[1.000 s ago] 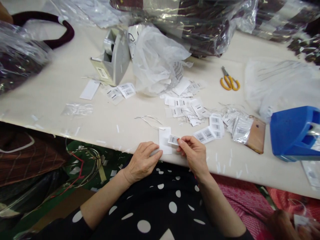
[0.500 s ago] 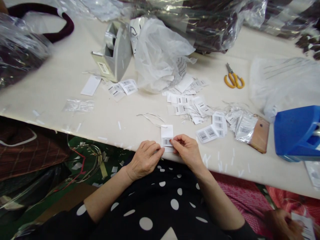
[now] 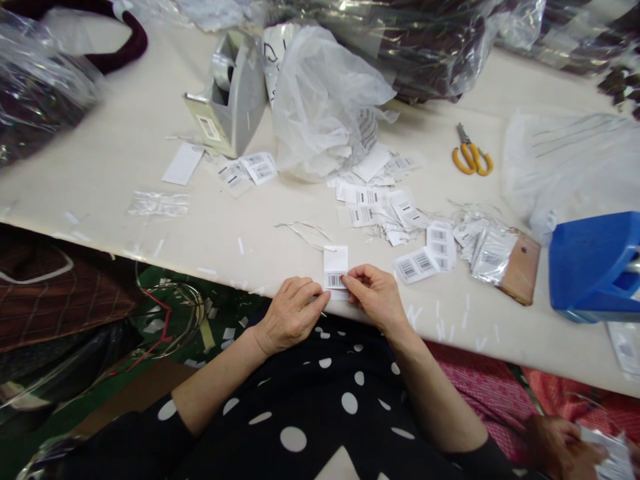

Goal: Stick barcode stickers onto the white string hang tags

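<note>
A white hang tag (image 3: 335, 257) with a string lies near the table's front edge, and a small barcode sticker (image 3: 335, 280) is on its lower part. My right hand (image 3: 376, 297) pinches the sticker's right edge between thumb and index finger. At the tag's lower left, my left hand (image 3: 295, 316) has its fingers curled together, the thumb and index tips by the tag's edge; what they hold, if anything, is hidden. Barcode sticker sheets (image 3: 416, 265) and a pile of tags (image 3: 367, 207) lie to the right.
Behind stand a grey tape dispenser (image 3: 247, 93) and a white plastic bag (image 3: 320, 100). Orange-handled scissors (image 3: 471, 157), a phone (image 3: 524, 267) and a blue dispenser (image 3: 590, 267) are on the right. Another person's hands (image 3: 560, 443) hold something at lower right.
The view has shifted slightly. Both my hands keep nearly the same pose at the tag. At lower right, the other person's hands and the white item they hold have moved a little.
</note>
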Demonstrator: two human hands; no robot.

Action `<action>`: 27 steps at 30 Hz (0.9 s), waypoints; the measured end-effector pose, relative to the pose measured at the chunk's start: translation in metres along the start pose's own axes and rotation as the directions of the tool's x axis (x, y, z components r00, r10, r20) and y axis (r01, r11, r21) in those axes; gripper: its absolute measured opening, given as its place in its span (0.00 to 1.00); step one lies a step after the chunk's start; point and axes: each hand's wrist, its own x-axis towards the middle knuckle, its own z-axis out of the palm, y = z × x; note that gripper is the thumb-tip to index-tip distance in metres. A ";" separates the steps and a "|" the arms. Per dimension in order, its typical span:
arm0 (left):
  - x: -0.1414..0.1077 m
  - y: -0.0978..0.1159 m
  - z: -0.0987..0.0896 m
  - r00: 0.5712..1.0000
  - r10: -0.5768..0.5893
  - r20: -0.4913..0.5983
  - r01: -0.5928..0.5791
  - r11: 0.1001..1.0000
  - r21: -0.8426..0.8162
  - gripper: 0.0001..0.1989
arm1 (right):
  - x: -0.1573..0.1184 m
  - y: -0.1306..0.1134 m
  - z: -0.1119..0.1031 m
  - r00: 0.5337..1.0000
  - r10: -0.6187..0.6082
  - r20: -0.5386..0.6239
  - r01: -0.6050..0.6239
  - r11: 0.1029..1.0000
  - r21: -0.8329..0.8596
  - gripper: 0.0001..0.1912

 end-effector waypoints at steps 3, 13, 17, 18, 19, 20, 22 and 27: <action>0.000 0.000 0.000 1.000 0.000 0.002 0.000 1.000 0.000 0.15 | -0.001 0.000 0.000 1.000 -0.018 -0.011 0.018 1.000 -0.009 0.11; -0.001 0.000 0.001 1.000 -0.016 0.006 0.016 1.000 0.005 0.15 | 0.000 0.003 0.001 0.999 -0.036 -0.010 0.035 0.999 -0.024 0.09; -0.003 -0.001 0.002 1.000 -0.019 -0.011 0.019 1.000 0.008 0.15 | -0.001 0.003 0.001 0.999 -0.045 -0.010 0.045 0.998 -0.034 0.09; -0.003 -0.001 0.002 1.000 -0.013 -0.022 0.013 1.000 0.014 0.15 | -0.001 0.002 0.002 0.999 -0.045 -0.009 0.045 0.998 -0.033 0.09; -0.003 -0.001 0.002 0.999 -0.005 -0.031 0.006 1.000 0.021 0.15 | -0.001 0.002 0.002 0.999 -0.047 -0.011 0.046 0.998 -0.035 0.09; -0.003 -0.001 0.002 0.999 0.004 -0.036 -0.003 1.000 0.026 0.15 | -0.001 0.002 0.002 0.999 -0.049 -0.013 0.048 0.998 -0.041 0.09; -0.002 -0.001 0.001 0.999 0.017 -0.031 -0.016 0.999 0.029 0.15 | -0.001 0.002 0.003 0.998 -0.057 -0.024 0.055 0.997 -0.058 0.09; 0.001 -0.001 0.000 0.999 0.023 0.023 -0.024 0.999 0.049 0.13 | -0.002 0.002 0.004 0.995 -0.093 -0.042 0.088 0.991 -0.100 0.09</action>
